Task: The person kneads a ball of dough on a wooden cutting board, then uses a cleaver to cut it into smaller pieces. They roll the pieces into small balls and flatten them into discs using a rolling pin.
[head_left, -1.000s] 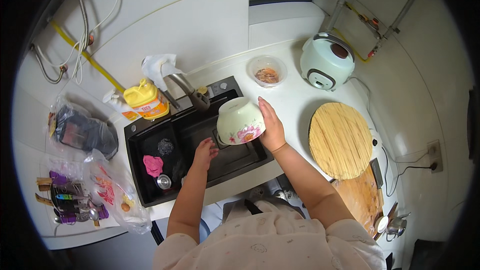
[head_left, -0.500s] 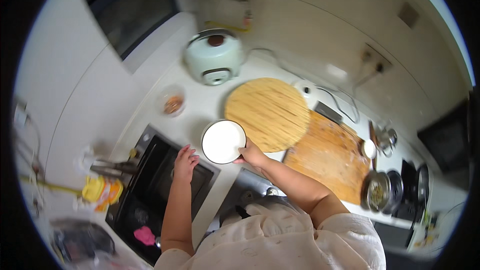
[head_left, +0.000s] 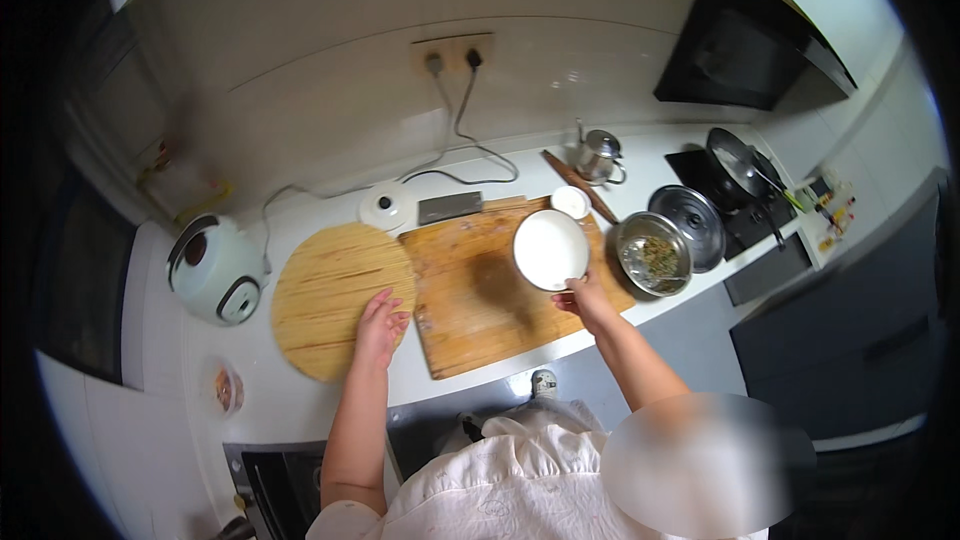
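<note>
My right hand grips the near rim of a white bowl with a dark edge. The bowl is over the right part of a rectangular wooden cutting board, casting a shadow on it. What the bowl holds, if anything, I cannot make out; its inside looks plain white. My left hand hovers with its fingers apart near the right edge of a round wooden board, holding nothing. Just behind the bowl sits a small white dish. A metal bowl with chopped greenish filling stands to its right.
At the left is a pale green rice cooker, with a clear container of reddish food nearer me. A rolling pin, steel kettle, lid and wok stand toward the right. A cleaver lies behind the board.
My view has turned to the right. My right hand has carried the white bowl from beside the sink to over the rectangular board. My left hand has moved from the sink toward the round board.
</note>
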Demonstrator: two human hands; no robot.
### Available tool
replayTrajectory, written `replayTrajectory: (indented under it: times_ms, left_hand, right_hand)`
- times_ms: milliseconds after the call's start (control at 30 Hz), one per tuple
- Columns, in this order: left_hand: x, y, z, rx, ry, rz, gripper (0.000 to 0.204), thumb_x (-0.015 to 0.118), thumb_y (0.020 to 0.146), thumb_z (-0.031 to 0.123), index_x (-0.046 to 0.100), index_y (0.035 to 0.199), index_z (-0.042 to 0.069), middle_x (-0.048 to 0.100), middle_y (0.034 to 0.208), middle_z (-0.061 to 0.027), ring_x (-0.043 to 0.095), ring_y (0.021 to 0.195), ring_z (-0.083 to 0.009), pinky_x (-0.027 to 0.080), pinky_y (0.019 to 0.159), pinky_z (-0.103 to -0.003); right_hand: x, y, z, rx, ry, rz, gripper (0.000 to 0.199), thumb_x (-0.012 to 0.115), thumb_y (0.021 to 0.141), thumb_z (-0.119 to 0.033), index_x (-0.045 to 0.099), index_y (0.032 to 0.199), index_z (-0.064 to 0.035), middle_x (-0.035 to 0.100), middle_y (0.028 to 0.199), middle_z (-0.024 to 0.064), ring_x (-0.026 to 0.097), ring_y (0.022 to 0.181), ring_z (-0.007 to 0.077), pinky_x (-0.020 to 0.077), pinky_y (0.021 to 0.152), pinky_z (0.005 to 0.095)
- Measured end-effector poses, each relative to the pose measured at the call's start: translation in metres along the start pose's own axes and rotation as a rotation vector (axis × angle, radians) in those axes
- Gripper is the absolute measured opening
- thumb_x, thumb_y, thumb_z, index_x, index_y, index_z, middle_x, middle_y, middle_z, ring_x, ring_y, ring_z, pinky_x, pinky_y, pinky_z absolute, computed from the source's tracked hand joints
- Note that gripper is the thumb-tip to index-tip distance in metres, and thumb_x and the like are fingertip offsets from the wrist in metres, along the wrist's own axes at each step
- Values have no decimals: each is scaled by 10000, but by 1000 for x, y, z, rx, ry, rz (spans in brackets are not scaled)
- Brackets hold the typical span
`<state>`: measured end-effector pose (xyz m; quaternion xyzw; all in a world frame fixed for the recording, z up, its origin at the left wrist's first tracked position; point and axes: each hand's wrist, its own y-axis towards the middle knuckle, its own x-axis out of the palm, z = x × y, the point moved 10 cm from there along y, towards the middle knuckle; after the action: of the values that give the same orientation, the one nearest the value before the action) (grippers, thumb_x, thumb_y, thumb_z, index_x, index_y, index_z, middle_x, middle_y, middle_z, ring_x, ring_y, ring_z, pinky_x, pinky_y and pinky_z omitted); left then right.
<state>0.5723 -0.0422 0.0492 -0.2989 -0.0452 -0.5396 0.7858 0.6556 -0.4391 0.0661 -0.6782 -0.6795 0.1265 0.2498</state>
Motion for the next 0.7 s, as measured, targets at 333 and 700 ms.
replayTrajectory:
  times_ms: [333,700]
  left_hand:
    - [139,41,-57,-129,159,-120,403,532,956,183,447,1341,98,564,1130,-71,604,860,-174,491,774,-323]
    - [182,63,-86,-114,101,54,394,539,954,181,456,1329,94,570,1115,-71,610,850,-177,498,778,-323]
  right_hand:
    - [-219,50,-93,-144,2,370,444,464,902,-61,307,1317,-37,606,899,157,656,700,220,579,587,304]
    - [-341,229,-135,-88,-8,404,265,411,894,-39,473,1147,12,623,844,139,633,617,238,556,515,330]
